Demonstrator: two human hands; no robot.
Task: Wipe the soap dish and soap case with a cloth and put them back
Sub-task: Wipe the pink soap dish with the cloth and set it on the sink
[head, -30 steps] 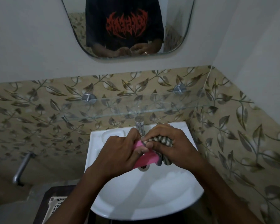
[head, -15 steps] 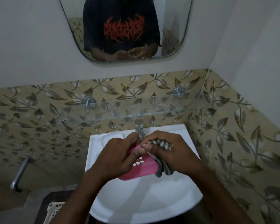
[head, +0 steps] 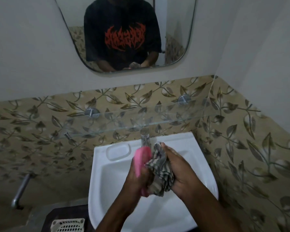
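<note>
Gripping pink soap dish (head: 141, 163) on edge, left hand (head: 137, 180) closed around it over sink (head: 110, 185); right hand (head: 177, 168) bunches checked cloth (head: 161, 171) against it. Dish probably light, stiff, slippery: pinch rims.

cloth (head: 161, 173) seemingly right of dish (head: 141, 163)

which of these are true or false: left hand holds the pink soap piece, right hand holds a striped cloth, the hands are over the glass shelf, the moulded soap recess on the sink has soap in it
1. The left hand holds the pink soap piece. True.
2. The right hand holds a striped cloth. True.
3. The hands are over the glass shelf. False: they are over the sink basin.
4. The moulded soap recess has soap in it. False: it looks empty.
</note>
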